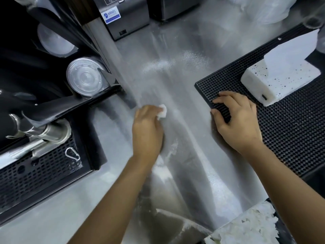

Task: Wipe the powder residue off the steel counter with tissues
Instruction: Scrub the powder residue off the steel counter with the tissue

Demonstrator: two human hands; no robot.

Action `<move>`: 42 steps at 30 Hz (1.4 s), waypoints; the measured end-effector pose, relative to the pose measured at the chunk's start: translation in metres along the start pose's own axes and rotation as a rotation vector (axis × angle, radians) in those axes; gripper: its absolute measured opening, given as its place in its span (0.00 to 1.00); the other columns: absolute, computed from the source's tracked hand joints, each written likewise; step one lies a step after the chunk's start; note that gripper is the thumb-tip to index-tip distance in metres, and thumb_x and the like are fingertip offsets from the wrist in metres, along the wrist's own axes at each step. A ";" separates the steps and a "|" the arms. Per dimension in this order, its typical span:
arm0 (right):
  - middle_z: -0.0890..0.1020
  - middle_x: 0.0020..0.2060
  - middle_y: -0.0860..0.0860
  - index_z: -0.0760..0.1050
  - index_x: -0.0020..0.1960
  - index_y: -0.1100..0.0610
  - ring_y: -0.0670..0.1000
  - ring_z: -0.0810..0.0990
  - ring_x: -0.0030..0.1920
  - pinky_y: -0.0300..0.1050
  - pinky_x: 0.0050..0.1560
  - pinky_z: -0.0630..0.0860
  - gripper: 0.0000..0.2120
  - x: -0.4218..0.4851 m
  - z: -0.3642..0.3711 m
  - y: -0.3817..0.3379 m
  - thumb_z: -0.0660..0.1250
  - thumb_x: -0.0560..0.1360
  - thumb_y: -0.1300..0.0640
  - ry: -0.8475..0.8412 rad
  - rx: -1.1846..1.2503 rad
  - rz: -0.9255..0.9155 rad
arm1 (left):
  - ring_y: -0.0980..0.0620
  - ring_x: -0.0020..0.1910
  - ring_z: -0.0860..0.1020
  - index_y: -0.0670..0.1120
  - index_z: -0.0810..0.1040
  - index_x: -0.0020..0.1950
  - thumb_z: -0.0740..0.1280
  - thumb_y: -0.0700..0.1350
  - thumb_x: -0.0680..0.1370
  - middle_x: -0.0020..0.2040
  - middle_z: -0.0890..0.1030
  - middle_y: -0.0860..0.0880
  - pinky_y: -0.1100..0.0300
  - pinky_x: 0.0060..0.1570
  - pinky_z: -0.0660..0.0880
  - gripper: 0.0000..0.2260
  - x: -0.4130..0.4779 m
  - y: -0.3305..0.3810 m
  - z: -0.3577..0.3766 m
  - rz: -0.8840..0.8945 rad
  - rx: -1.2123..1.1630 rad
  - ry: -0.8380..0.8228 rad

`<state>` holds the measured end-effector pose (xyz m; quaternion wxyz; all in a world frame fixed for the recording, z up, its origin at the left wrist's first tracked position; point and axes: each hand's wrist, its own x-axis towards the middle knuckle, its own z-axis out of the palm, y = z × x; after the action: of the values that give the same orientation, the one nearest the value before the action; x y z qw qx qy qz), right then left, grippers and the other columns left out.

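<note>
My left hand point(147, 131) grips a small wad of white tissue point(162, 112) and presses it on the steel counter point(190, 138) near the middle. White powder point(161, 65) lies in streaks farther back, and more powder sits just below my left wrist. My right hand point(235, 120) grips the near left corner of the black rubber bar mat point(290, 134), thumb along its edge and fingers on top.
A white speckled tissue box point(279, 81) stands on the mat with a tissue sticking up. Crumpled tissues point(249, 226) fill a bin at bottom right. A black lid dispenser point(84, 76) and drip tray point(35, 173) line the left. Steel machines point(126, 16) stand behind.
</note>
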<state>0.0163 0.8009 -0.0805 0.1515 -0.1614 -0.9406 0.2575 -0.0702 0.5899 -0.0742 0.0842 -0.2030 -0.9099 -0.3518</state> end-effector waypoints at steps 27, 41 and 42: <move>0.77 0.61 0.50 0.78 0.59 0.54 0.52 0.71 0.63 0.43 0.63 0.56 0.21 0.050 0.010 0.002 0.68 0.72 0.42 0.014 -0.022 0.005 | 0.64 0.45 0.77 0.46 0.84 0.48 0.65 0.28 0.73 0.47 0.81 0.55 0.79 0.49 0.66 0.15 0.051 0.012 0.011 -0.112 -0.119 -0.146; 0.77 0.60 0.50 0.78 0.58 0.55 0.51 0.70 0.62 0.44 0.63 0.56 0.21 0.049 0.010 0.002 0.67 0.72 0.43 0.035 -0.001 -0.009 | 0.54 0.49 0.75 0.43 0.82 0.47 0.58 0.28 0.71 0.50 0.80 0.46 0.78 0.50 0.64 0.17 0.125 -0.026 0.034 -0.139 -0.007 0.089; 0.77 0.59 0.50 0.78 0.58 0.55 0.51 0.70 0.62 0.45 0.63 0.57 0.21 0.049 0.011 0.002 0.68 0.72 0.43 0.039 0.000 -0.008 | 0.55 0.48 0.74 0.43 0.83 0.47 0.58 0.28 0.71 0.48 0.80 0.48 0.79 0.50 0.63 0.17 0.105 -0.018 0.033 -0.093 -0.030 0.057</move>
<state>-0.0316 0.8164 -0.0801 0.1709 -0.1626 -0.9381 0.2535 -0.1733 0.6323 -0.0782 0.0902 -0.1515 -0.9102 -0.3748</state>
